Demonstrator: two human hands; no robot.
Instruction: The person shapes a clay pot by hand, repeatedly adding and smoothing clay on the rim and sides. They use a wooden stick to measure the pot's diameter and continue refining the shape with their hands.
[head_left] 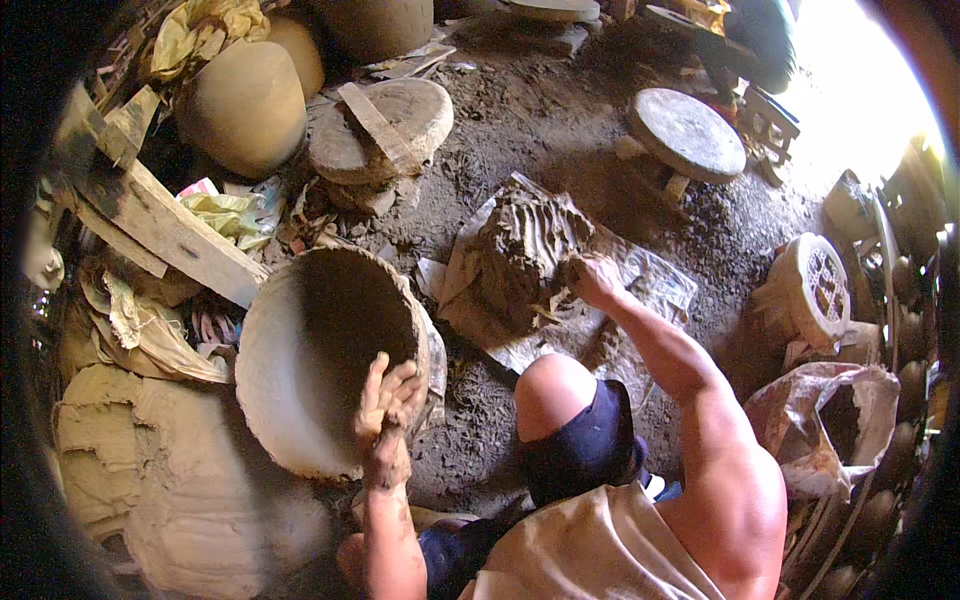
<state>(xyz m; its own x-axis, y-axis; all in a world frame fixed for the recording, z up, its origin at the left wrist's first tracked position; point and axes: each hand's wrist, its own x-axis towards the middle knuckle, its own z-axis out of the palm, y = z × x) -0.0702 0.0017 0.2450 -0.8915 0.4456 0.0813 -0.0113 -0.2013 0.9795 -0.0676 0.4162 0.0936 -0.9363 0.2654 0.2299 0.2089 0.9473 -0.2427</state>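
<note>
My left hand (388, 402), smeared with clay, is raised in front of the near right rim of a large round clay pot (268, 400). Its fingers are spread and I see nothing held in them. The pot's wide mouth faces up, with a rough, uneven rim. To the right, my right hand (598, 281) is closed at the near right edge of a ridged lump of wet clay (535, 240); its fingertips are hidden against the clay. Under the lump lies a crumpled, muddy plastic sheet (480, 318) on the dirt floor.
A round stone disc (420, 112) with a board on it stands beyond the pot, another disc (688, 135) farther right. Finished pots (245, 108) line the far left. Smooth clay (180, 480) lies near left. At right are a torn sack (780, 410) and a pierced round piece (828, 290).
</note>
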